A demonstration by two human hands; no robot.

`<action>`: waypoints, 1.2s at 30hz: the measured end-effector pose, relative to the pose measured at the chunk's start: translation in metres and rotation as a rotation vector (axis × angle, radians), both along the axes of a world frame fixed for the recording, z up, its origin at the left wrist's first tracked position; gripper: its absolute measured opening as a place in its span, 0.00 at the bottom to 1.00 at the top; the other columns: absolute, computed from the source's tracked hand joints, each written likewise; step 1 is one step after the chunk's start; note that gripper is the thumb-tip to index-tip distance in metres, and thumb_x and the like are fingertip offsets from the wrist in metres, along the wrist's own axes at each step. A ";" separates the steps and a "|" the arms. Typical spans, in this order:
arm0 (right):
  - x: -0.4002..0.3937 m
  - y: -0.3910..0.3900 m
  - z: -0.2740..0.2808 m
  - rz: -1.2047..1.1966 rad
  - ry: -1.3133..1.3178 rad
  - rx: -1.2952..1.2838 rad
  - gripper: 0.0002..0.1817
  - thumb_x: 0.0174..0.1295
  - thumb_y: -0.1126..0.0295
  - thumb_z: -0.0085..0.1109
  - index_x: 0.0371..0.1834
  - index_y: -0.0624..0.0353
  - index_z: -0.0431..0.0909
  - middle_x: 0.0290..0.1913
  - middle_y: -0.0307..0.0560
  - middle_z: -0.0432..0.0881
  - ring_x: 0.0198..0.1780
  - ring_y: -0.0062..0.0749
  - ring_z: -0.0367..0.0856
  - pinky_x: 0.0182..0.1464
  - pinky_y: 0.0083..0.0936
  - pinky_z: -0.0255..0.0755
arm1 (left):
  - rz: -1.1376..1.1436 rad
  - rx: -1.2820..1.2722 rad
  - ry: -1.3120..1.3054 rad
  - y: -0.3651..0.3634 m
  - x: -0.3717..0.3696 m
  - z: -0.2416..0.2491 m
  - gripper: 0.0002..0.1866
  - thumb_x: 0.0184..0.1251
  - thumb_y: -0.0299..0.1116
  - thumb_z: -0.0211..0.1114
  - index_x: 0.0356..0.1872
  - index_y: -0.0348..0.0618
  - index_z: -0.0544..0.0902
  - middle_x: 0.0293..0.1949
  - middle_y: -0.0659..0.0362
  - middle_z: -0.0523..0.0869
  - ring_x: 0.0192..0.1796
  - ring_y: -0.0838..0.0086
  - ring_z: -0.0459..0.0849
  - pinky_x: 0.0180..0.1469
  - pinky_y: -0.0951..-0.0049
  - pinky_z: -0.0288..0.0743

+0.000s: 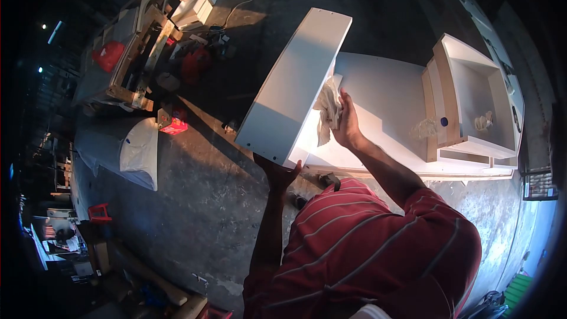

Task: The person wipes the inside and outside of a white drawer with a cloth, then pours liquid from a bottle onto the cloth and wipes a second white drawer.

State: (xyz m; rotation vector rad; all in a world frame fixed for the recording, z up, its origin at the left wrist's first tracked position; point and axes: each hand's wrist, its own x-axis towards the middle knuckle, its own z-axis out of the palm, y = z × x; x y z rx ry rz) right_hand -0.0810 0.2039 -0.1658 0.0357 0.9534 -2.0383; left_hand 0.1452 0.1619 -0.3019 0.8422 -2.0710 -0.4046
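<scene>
A white drawer (298, 82) is tilted up on edge in front of me, its long outer side turned toward the left. My left hand (277, 172) grips its near lower corner, with the thumb over the edge. In my right hand (348, 123) is a crumpled cream cloth (328, 109), pressed toward the drawer's inner side. Part of that inside is hidden by the cloth and the tall side. Beneath lies a large white panel (378, 91). Another white drawer-like box (472, 91) stands on the panel's right end, with a small crumpled cloth (483, 121) inside.
A wooden bench (133, 91) with a red bag (108, 56) stands at the upper left, near stacked white boxes (194, 9). A plastic-wrapped piece (121, 150), a red carton (172, 123) and a red stool (99, 212) sit on the left. A cable (260, 1) crosses the concrete floor.
</scene>
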 end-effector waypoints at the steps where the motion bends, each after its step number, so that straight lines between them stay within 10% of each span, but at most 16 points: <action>1: 0.005 -0.004 -0.012 -0.213 0.010 0.007 0.29 0.68 0.47 0.40 0.56 0.62 0.69 0.43 0.43 0.76 0.42 0.26 0.74 0.46 0.20 0.68 | -0.005 0.002 -0.008 -0.001 0.002 -0.008 0.58 0.39 0.57 0.70 0.66 0.35 0.47 0.61 0.37 0.52 0.66 0.45 0.50 0.64 0.45 0.49; 5: -0.018 0.007 0.042 -0.260 0.868 -0.147 0.21 0.72 0.55 0.39 0.21 0.52 0.66 0.16 0.27 0.64 0.14 0.07 0.56 0.13 0.13 0.46 | -0.002 0.064 -0.014 -0.006 0.007 -0.022 0.59 0.38 0.55 0.71 0.66 0.35 0.46 0.60 0.37 0.52 0.64 0.45 0.52 0.63 0.45 0.51; 7: -0.036 -0.001 0.058 -0.171 1.200 -0.148 0.16 0.68 0.64 0.50 0.22 0.59 0.73 0.20 0.31 0.69 0.19 0.11 0.63 0.19 0.12 0.54 | 0.006 0.091 -0.037 -0.006 0.011 -0.031 0.59 0.37 0.54 0.71 0.66 0.34 0.45 0.60 0.38 0.52 0.64 0.45 0.53 0.63 0.45 0.51; 9: -0.033 -0.007 0.090 0.003 1.685 -0.119 0.06 0.56 0.74 0.60 0.35 0.64 0.80 0.41 0.48 0.72 0.45 0.29 0.66 0.41 0.23 0.65 | -0.002 0.142 -0.051 -0.009 0.013 -0.044 0.60 0.35 0.52 0.72 0.65 0.34 0.44 0.59 0.39 0.52 0.63 0.46 0.54 0.63 0.46 0.52; 13: -0.019 -0.037 0.093 0.274 2.540 -0.024 0.11 0.53 0.60 0.63 0.39 0.47 0.81 0.45 0.47 0.71 0.51 0.41 0.68 0.51 0.32 0.64 | 0.003 0.188 0.027 -0.004 0.011 -0.032 0.61 0.34 0.50 0.73 0.65 0.34 0.43 0.59 0.39 0.52 0.62 0.47 0.54 0.62 0.47 0.54; 18: -0.136 -0.113 0.064 0.244 2.563 0.343 0.17 0.57 0.49 0.55 0.45 0.43 0.78 0.48 0.51 0.76 0.53 0.45 0.71 0.51 0.41 0.66 | 0.012 0.147 0.009 -0.002 0.008 -0.017 0.58 0.34 0.48 0.73 0.64 0.35 0.45 0.57 0.42 0.54 0.60 0.48 0.57 0.61 0.48 0.56; 22: -0.269 -0.134 0.051 -0.164 1.985 0.930 0.21 0.54 0.52 0.59 0.44 0.54 0.78 0.42 0.54 0.79 0.45 0.49 0.79 0.47 0.42 0.72 | 0.030 0.103 -0.055 0.000 0.007 -0.026 0.55 0.33 0.47 0.73 0.63 0.36 0.50 0.56 0.42 0.56 0.59 0.49 0.59 0.59 0.48 0.59; 23: -0.306 -0.129 0.031 -0.262 2.145 0.784 0.16 0.55 0.58 0.56 0.42 0.54 0.79 0.39 0.55 0.80 0.42 0.49 0.80 0.46 0.38 0.73 | 0.037 0.063 -0.130 0.002 0.011 -0.034 0.54 0.33 0.47 0.73 0.62 0.37 0.52 0.55 0.42 0.57 0.59 0.50 0.59 0.58 0.48 0.59; 28: -0.173 -0.047 0.004 -0.500 0.680 -0.020 0.13 0.68 0.64 0.43 0.45 0.60 0.73 0.42 0.41 0.76 0.43 0.25 0.74 0.46 0.22 0.70 | 0.026 0.301 -0.088 0.011 0.012 -0.011 0.30 0.38 0.42 0.73 0.45 0.40 0.76 0.39 0.54 0.79 0.42 0.60 0.79 0.47 0.59 0.73; 33: -0.048 0.005 0.046 -0.181 0.894 -0.083 0.10 0.68 0.68 0.45 0.46 0.62 0.70 0.43 0.43 0.76 0.43 0.23 0.75 0.45 0.16 0.69 | -0.047 0.307 0.034 0.016 0.007 0.000 0.27 0.38 0.39 0.77 0.41 0.40 0.78 0.36 0.56 0.82 0.38 0.65 0.83 0.38 0.68 0.78; 36: -0.005 0.000 0.100 0.169 1.648 -0.233 0.14 0.61 0.71 0.55 0.50 0.57 0.74 0.43 0.53 0.77 0.48 0.40 0.76 0.51 0.31 0.70 | -0.056 0.246 -0.009 0.015 0.006 -0.006 0.24 0.42 0.39 0.74 0.42 0.40 0.78 0.38 0.56 0.82 0.39 0.67 0.83 0.40 0.69 0.78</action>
